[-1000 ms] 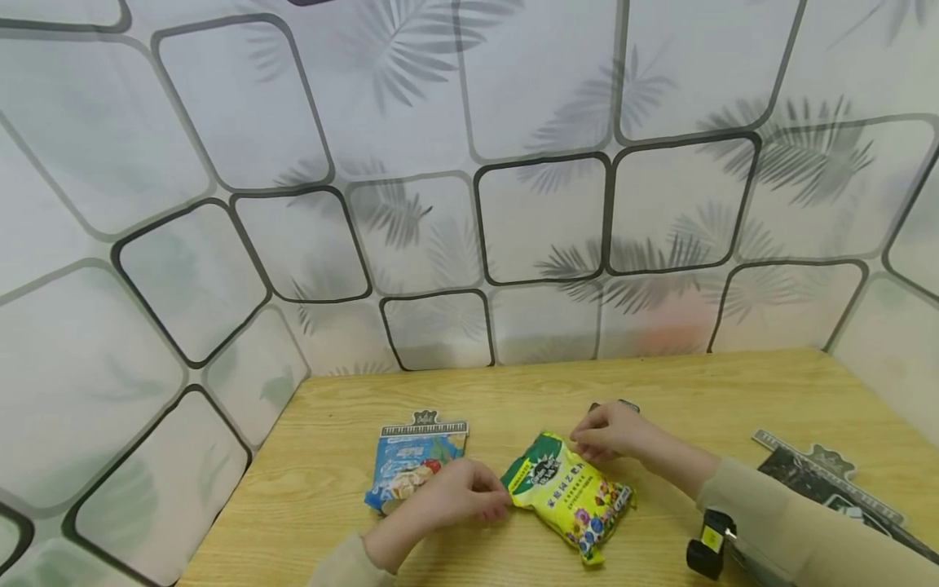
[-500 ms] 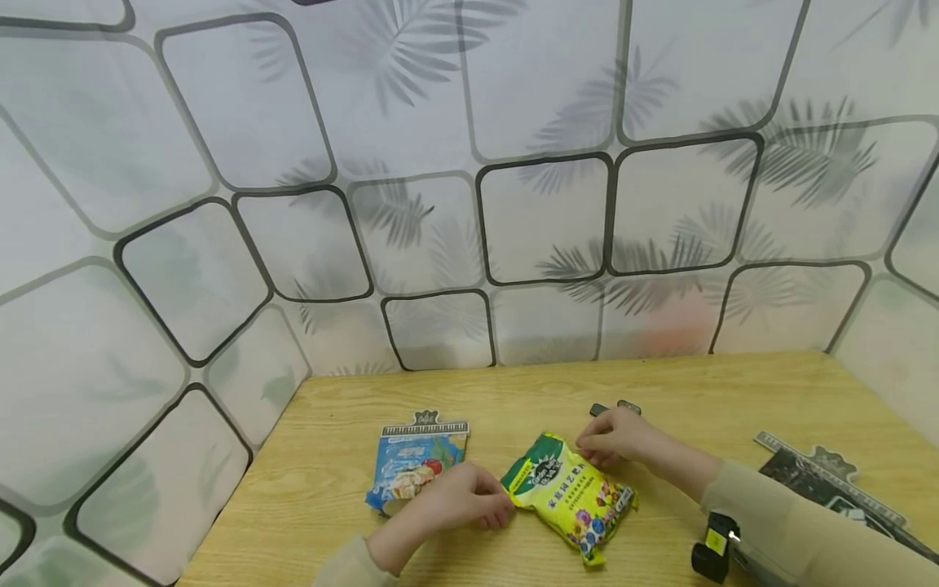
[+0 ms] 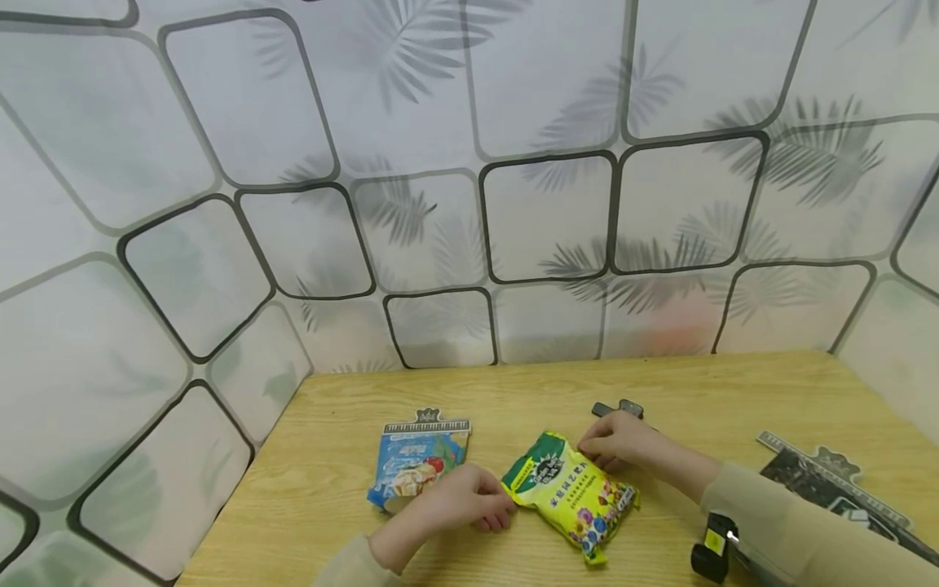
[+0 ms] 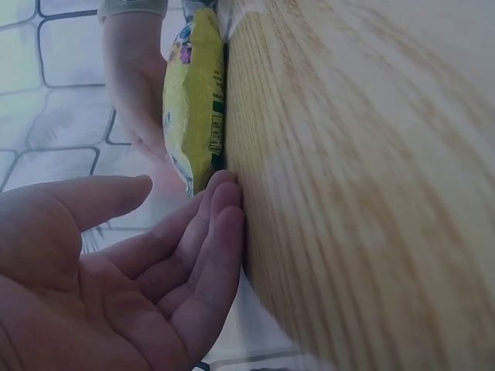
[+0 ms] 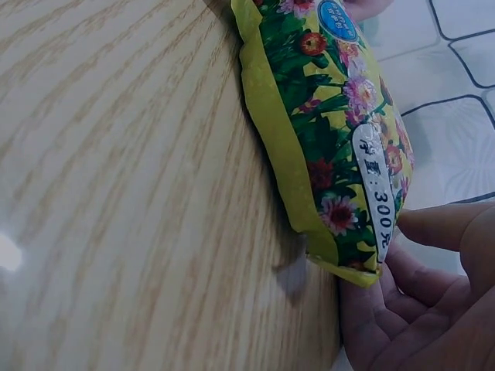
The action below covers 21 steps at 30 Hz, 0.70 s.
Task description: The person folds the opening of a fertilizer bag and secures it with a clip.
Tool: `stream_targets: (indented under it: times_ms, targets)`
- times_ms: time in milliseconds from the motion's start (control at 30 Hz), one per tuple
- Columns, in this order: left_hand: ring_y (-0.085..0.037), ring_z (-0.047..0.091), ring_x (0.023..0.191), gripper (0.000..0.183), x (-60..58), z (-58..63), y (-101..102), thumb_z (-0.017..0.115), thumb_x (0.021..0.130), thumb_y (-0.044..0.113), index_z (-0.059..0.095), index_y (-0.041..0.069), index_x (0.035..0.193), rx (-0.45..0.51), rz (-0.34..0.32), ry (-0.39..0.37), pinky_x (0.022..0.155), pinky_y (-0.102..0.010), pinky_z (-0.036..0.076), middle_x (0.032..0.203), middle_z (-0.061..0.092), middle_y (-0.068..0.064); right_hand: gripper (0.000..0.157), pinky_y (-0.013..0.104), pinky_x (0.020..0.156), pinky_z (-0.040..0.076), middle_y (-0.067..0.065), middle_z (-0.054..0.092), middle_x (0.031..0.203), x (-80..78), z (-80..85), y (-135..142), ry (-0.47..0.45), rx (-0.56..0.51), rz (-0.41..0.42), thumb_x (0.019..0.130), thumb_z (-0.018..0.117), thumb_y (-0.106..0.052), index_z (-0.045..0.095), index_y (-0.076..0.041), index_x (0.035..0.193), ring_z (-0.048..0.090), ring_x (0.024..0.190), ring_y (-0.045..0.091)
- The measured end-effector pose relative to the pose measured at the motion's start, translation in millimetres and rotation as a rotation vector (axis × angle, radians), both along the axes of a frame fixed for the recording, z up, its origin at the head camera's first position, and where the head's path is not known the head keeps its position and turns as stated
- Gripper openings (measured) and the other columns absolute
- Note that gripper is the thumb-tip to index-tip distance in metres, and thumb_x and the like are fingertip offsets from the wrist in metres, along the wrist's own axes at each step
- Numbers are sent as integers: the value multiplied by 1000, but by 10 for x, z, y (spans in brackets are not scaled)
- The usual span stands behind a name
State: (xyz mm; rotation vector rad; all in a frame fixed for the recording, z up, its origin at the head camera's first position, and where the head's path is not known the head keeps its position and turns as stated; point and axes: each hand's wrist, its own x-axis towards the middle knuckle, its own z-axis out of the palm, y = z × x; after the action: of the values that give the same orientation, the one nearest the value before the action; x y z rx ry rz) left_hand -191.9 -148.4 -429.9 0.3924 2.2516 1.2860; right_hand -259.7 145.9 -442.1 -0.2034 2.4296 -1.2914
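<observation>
On the counter [image 3: 697, 391], positioning the yellow bag [image 3: 568, 497], near middle, seems in hand; shifting it would call for firm grips. One bag; one blue packet [image 3: 411, 458] left; two hands: left hand [image 3: 465, 499] slack, grasping nothing, right hand [image 3: 629, 440] at the bag's far-right edge, grasp unclear; two patterned strips [image 3: 428, 426], left and right

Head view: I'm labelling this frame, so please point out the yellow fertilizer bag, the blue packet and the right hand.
Yellow fertilizer bag [image 3: 570, 496], head view: middle of its printed front.
Blue packet [image 3: 415, 465], head view: its printed front.
Right hand [image 3: 620, 440], head view: back of the hand.
</observation>
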Motion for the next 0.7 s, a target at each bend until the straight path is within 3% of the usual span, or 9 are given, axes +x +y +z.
stream_targets:
  times_ms: [300,700]
  targets:
    - [-20,77,75,27,4,9,24,64,106,14,81,-6,101,-6,36,-21,69,-32,67,90,80,-22,22,34,75,65,10,78,98,6,18,-14,5,41,12,104,69,-17,79,2,108,73,83,15]
    - [-25,79,76,30,5,-25,59,63,107,16,81,-6,100,-21,65,-13,68,-35,67,90,81,-22,28,34,74,65,7,78,100,39,40,-63,46,118,21,101,74,-25,80,0,113,73,83,15]
